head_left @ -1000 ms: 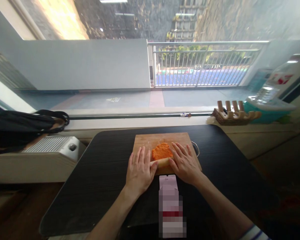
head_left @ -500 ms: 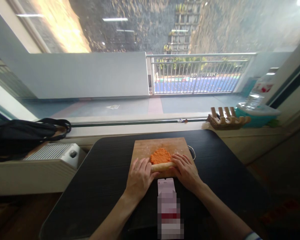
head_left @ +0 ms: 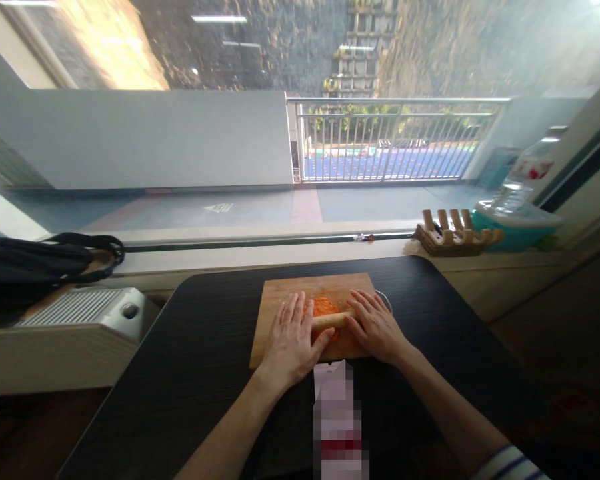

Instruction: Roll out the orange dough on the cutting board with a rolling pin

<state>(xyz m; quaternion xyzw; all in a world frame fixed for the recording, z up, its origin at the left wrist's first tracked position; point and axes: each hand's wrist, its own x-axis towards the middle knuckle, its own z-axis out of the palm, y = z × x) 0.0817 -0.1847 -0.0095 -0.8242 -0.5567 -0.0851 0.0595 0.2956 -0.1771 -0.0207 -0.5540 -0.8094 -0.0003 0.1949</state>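
Note:
A pale wooden rolling pin [head_left: 329,321] lies across a flattened piece of orange dough [head_left: 325,306] on a wooden cutting board [head_left: 275,293]. Stretched over the pin's left end is my left hand [head_left: 291,339], open, fingers pointing forward and thumb out to the side. On the pin's right end rests my right hand [head_left: 377,327], also open, its fingers extended and slightly bent. Both palms press from above and hide the pin's ends. Part of the dough shows beyond the pin, and a little orange shows on the near side.
The board lies on a black table [head_left: 210,333], a metal handle at its right. A phone [head_left: 330,387], partly blurred out, lies nearer me. On the sill stand a wooden rack-like holder [head_left: 455,237], a teal container [head_left: 517,227] and a plastic bottle [head_left: 525,173]. A black bag [head_left: 35,267] is at left.
The rolling pin has moved forward over the dough with both hands on it. My left fingers have straightened out. The board has turned slightly, and the view has shifted a little.

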